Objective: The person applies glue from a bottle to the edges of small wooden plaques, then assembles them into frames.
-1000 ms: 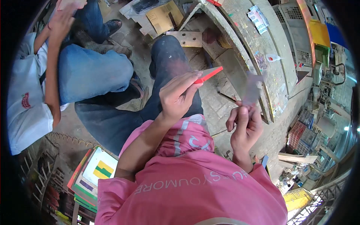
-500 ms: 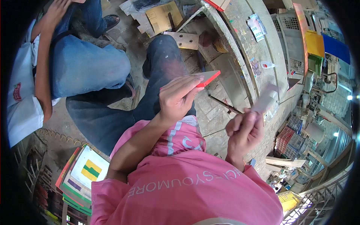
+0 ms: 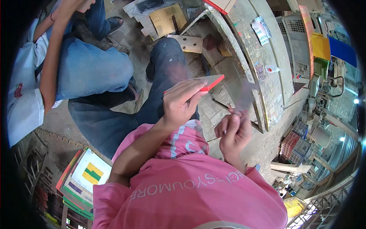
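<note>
My left hand (image 3: 180, 101) is closed on a flat board with a bright red edge (image 3: 214, 83) and a greyish top face, held tilted above my lap. The fingers lie over its top, with the thumb beneath. To the right, my right hand (image 3: 233, 133) pinches a flat, pale grey strip (image 3: 244, 98) that points upward. Motion blurs this strip, so its kind cannot be made out. It is apart from the red-edged board, on its right side.
A paint-spotted bench (image 3: 268, 57) curves along the right, bearing a white glue bottle (image 3: 272, 69) and a printed paper (image 3: 260, 31). Another person's jeans-clad leg (image 3: 91, 70) is close on the left. Coloured boards (image 3: 85, 175) are stacked at lower left. Cardboard (image 3: 167, 20) lies ahead.
My right hand has moved left and slightly down with the grey strip, nearer to the red-edged board. My left hand and the board have barely moved.
</note>
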The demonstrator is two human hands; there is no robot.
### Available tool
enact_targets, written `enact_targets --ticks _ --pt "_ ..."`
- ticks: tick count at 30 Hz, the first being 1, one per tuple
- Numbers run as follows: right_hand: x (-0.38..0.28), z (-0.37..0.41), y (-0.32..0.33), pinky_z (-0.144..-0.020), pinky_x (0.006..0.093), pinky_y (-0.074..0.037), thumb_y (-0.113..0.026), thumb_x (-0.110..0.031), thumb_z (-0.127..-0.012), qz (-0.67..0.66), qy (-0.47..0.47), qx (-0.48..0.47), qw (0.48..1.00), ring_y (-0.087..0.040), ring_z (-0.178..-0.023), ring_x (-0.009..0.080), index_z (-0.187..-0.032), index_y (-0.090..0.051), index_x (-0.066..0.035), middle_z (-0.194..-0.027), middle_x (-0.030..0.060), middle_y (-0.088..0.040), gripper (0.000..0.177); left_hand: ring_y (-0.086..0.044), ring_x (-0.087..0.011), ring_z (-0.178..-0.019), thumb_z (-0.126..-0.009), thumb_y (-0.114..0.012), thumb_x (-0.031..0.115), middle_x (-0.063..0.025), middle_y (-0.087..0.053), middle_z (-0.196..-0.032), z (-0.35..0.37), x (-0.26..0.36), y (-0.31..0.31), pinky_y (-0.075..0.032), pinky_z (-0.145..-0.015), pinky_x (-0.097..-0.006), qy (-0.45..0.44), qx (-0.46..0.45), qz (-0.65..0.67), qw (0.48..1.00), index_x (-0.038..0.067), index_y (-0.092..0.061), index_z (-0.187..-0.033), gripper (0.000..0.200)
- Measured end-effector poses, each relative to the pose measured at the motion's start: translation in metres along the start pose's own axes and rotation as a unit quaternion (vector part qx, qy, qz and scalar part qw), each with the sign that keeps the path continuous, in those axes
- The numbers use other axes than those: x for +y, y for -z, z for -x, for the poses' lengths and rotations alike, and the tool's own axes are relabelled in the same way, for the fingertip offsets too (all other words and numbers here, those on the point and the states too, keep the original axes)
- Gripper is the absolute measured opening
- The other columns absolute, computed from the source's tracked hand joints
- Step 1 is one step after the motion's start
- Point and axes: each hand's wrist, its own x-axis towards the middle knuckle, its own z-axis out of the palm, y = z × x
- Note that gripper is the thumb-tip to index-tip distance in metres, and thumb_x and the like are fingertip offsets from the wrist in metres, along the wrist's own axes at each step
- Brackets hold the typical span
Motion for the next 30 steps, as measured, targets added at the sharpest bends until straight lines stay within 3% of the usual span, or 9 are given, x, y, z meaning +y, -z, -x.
enact_targets --ticks 2,4,8,10,14,16,20,25,30 --pt "0.002 -0.003 -0.002 -0.046 0.0236 -0.040 -0.053 -0.007 -0.097 -0.064 -0.011 0.036 0.997 -0.054 -0.051 0.0065 -0.090 -0.058 0.000 -0.058 0.0023 -0.055 0.011 -0.071 -0.0294 -0.087 -0.079 -0.069 -0.007 -0.0176 -0.071 -0.095 0.001 0.001 0.000 -0.054 -0.078 -0.0342 0.005 0.003 -0.004 1.000 -0.006 -0.068 -0.098 0.020" --pt "0.014 -0.010 0.006 -0.044 0.0227 -0.036 -0.050 -0.009 -0.100 0.280 0.020 -0.130 0.951 -0.050 -0.049 0.0059 -0.092 -0.058 0.002 -0.057 0.0019 -0.053 0.015 -0.071 -0.0295 -0.087 -0.079 -0.069 -0.007 -0.0176 -0.071 -0.095 -0.001 0.001 -0.001 -0.054 -0.078 -0.0343 0.001 0.004 -0.007 1.000 -0.006 -0.068 -0.099 0.020" --pt "0.009 -0.004 0.001 -0.045 0.0220 -0.038 -0.050 -0.004 -0.098 0.027 0.002 -0.020 0.999 -0.050 -0.049 0.0045 -0.103 -0.060 0.002 -0.057 0.0002 -0.052 0.013 -0.070 -0.0294 -0.087 -0.078 -0.069 -0.007 -0.0178 -0.071 -0.095 0.000 -0.001 0.000 -0.054 -0.078 -0.0343 0.006 -0.001 -0.008 1.000 -0.006 -0.068 -0.099 0.021" --pt "0.012 -0.013 0.006 -0.045 0.0213 -0.036 -0.049 -0.007 -0.099 0.271 0.011 -0.137 0.953 -0.050 -0.049 0.0046 -0.102 -0.060 0.003 -0.058 0.0009 -0.053 0.014 -0.070 -0.0294 -0.087 -0.078 -0.070 -0.007 -0.0179 -0.071 -0.095 0.000 0.000 -0.002 -0.054 -0.078 -0.0343 0.002 -0.006 -0.009 1.000 -0.006 -0.068 -0.099 0.021" --pt "0.009 -0.006 0.001 -0.047 0.0234 -0.040 -0.054 -0.007 -0.097 -0.029 -0.039 -0.001 0.999 -0.053 -0.050 0.0062 -0.099 -0.062 0.001 -0.058 0.0030 -0.056 0.012 -0.070 -0.0292 -0.086 -0.078 -0.070 -0.007 -0.0178 -0.071 -0.095 -0.001 -0.001 -0.001 -0.054 -0.078 -0.0341 0.011 0.005 -0.002 1.000 -0.006 -0.068 -0.099 0.020" --pt "0.014 -0.011 0.004 -0.045 0.0233 -0.038 -0.052 -0.008 -0.098 0.300 0.027 -0.135 0.944 -0.053 -0.050 0.0059 -0.096 -0.063 0.001 -0.059 0.0021 -0.056 0.014 -0.070 -0.0291 -0.086 -0.078 -0.070 -0.007 -0.0178 -0.071 -0.094 -0.001 0.000 -0.002 -0.054 -0.077 -0.0339 0.009 0.000 -0.003 1.000 -0.006 -0.068 -0.099 0.021" --pt "-0.009 -0.008 -0.002 -0.041 0.0233 -0.034 -0.045 -0.012 -0.102 -0.003 0.002 -0.014 1.000 -0.043 -0.045 0.0060 -0.106 -0.055 0.003 -0.059 0.0021 -0.050 0.018 -0.070 -0.0290 -0.086 -0.079 -0.069 -0.007 -0.0177 -0.071 -0.095 -0.001 -0.001 -0.001 -0.054 -0.077 -0.0335 0.012 0.006 -0.001 1.000 -0.007 -0.068 -0.099 0.020" --pt "-0.016 -0.024 0.012 -0.043 0.0219 -0.036 -0.044 -0.014 -0.103 0.071 0.024 -0.073 0.995 -0.043 -0.046 0.0074 -0.110 -0.052 0.005 -0.065 0.0060 -0.052 0.022 -0.070 -0.0283 -0.086 -0.079 -0.068 -0.009 -0.0170 -0.071 -0.093 -0.006 0.003 -0.001 -0.053 -0.078 -0.0338 0.018 0.005 -0.002 1.000 -0.007 -0.068 -0.098 0.019" --pt "-0.024 -0.045 0.033 -0.053 0.0265 -0.047 -0.049 -0.018 -0.102 -0.036 -0.069 -0.045 0.996 -0.059 -0.062 0.0161 -0.109 -0.057 0.007 -0.083 0.0140 -0.064 0.027 -0.068 -0.0268 -0.079 -0.080 -0.067 -0.004 -0.0159 -0.070 -0.088 -0.029 0.025 0.025 -0.052 -0.075 -0.0312 0.025 -0.104 0.067 0.992 -0.006 -0.069 -0.094 0.015"
